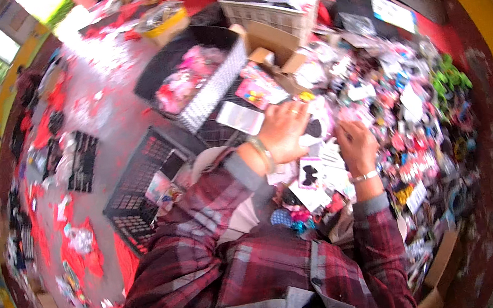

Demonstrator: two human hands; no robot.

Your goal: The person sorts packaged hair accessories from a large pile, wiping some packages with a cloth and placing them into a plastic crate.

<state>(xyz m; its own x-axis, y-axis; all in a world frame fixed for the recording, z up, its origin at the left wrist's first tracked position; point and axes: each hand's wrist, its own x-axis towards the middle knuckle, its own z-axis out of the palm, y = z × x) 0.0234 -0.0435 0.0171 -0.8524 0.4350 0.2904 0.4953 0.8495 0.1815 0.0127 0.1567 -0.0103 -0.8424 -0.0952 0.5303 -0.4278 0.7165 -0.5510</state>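
My left hand reaches over the near edge of the pile with its fingers stretched out, palm down. Beneath its fingertips lie pale items I cannot make out. My right hand is beside it, fingers curled closed; whatever is in them, if anything, is hidden. Between and below both hands is a white card with a black bow on it, among other white cards. A white flat packet rests just left of my left hand. Close to my lap are small blue, pink and dark fabric pieces.
A large mixed heap of small accessories spreads to the right, with a green bunch on it. Ahead stand a dark basket of pink packets, an opened carton and a pale crate. Another black basket sits left.
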